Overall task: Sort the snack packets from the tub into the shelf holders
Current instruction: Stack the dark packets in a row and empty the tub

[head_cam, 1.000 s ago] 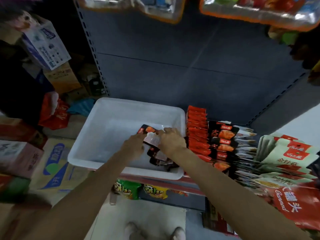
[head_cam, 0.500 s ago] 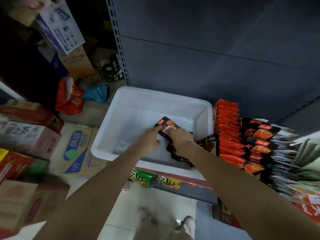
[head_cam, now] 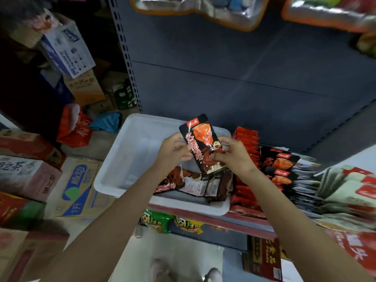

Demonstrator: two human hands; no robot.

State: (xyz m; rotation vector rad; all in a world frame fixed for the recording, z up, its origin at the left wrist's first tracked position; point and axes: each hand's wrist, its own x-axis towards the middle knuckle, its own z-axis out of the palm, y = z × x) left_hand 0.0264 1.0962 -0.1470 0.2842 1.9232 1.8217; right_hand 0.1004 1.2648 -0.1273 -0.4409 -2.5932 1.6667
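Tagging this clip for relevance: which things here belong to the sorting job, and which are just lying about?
Job:
- held packet, gripped by left hand and right hand
- tub
- loose packets in the tub
- shelved rows

Lying about:
- cartons
- red bag
- hanging bags

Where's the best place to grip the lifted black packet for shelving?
Judging by its pose, by its long side edges: the packet stands upright above the tub, flat face to the camera, left hand and right hand already pinching opposite sides.
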